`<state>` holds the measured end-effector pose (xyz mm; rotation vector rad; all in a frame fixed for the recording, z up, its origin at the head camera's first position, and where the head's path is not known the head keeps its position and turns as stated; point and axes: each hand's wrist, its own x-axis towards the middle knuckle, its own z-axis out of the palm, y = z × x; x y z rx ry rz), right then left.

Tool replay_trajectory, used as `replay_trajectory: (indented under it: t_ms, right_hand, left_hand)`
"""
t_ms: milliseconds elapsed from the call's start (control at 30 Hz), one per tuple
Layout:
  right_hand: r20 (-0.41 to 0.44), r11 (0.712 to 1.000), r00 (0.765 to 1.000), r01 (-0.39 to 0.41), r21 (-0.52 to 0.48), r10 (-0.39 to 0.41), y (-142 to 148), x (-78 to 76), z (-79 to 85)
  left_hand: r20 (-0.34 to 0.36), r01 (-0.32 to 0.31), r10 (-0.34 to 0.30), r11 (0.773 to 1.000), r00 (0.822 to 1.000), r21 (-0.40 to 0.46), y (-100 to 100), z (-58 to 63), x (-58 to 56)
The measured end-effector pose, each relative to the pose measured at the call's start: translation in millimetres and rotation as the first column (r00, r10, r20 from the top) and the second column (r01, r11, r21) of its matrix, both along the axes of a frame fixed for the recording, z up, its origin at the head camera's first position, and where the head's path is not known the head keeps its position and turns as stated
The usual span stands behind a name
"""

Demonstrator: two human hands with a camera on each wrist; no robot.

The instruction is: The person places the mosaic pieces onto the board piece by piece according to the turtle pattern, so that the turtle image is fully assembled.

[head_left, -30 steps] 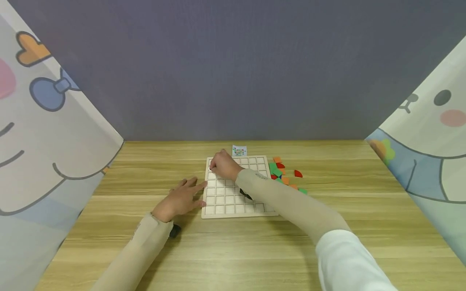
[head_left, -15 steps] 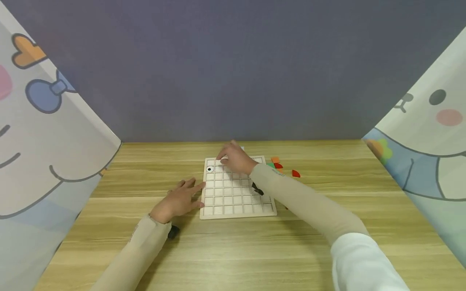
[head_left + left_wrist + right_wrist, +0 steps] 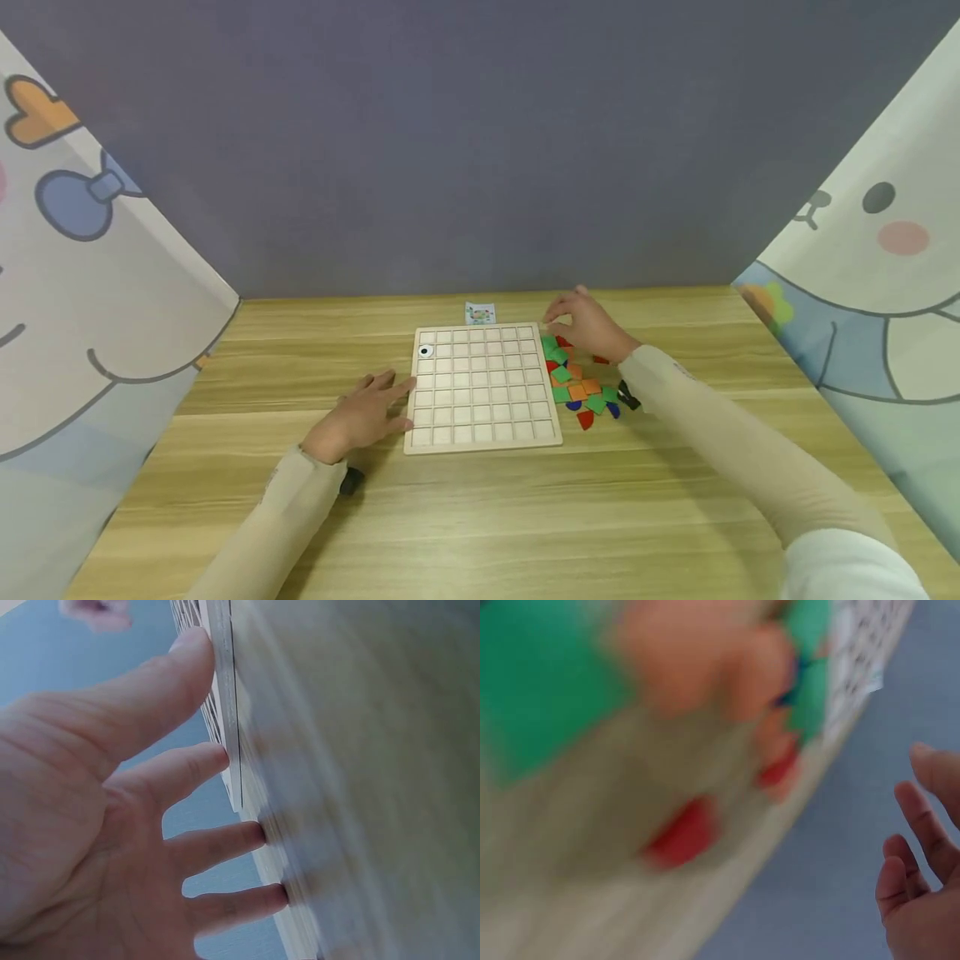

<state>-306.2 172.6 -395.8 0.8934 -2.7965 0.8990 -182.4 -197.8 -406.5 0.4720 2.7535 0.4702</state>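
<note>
A pale wooden grid board [image 3: 480, 448] lies on the table, its cells bare except for a white round eye piece [image 3: 425, 352] with a black dot near the top left. My left hand [image 3: 358, 421] rests at the board's left edge, fingers spread; in the left wrist view its thumb and index fingertip [image 3: 217, 756] touch the board's side. My right hand [image 3: 588, 325] hovers over the far end of a pile of coloured pieces [image 3: 576, 392], right of the board. Its fingers are loosely bent with nothing between them in the right wrist view.
The pile mixes green, orange, red and blue pieces, some square, some rounded. A small printed picture card [image 3: 480, 313] lies behind the board. A grey wall [image 3: 480, 167] closes off the table's far edge, with cartoon-printed panels [image 3: 862, 275] at both sides.
My right hand has left the board, leaving the eye piece in a left-hand cell, and moved right to the coloured pieces. My left hand stays at the board's edge.
</note>
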Motion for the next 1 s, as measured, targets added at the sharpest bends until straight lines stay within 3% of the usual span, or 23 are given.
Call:
replay_trajectory:
  t_ms: [133,333,567,1000]
  right_hand:
    - [0.039,0.997,0.999,-0.027,0.074,0.024,23,9.8,-14.9]
    - [0.075,0.993,0.997,-0.044,0.113,0.036,28,24.6,-20.4]
    - [0.082,0.985,0.996,0.004,0.17,-0.018,20,27.5,-20.9]
    - [0.105,0.981,0.987,0.106,0.164,-0.124,10,33.0,-21.4]
  left_hand:
    - [0.0,-0.002,0.002,1.0,1.0,-0.001,-1,-0.2,0.6]
    - [0.001,-0.005,0.005,1.0,1.0,0.006,-3,-2.0,0.6]
    - [0.0,-0.008,0.008,1.0,1.0,0.015,-1,-0.8,1.0]
    - [-0.002,-0.004,0.004,1.0,1.0,0.019,1,-0.9,-0.3]
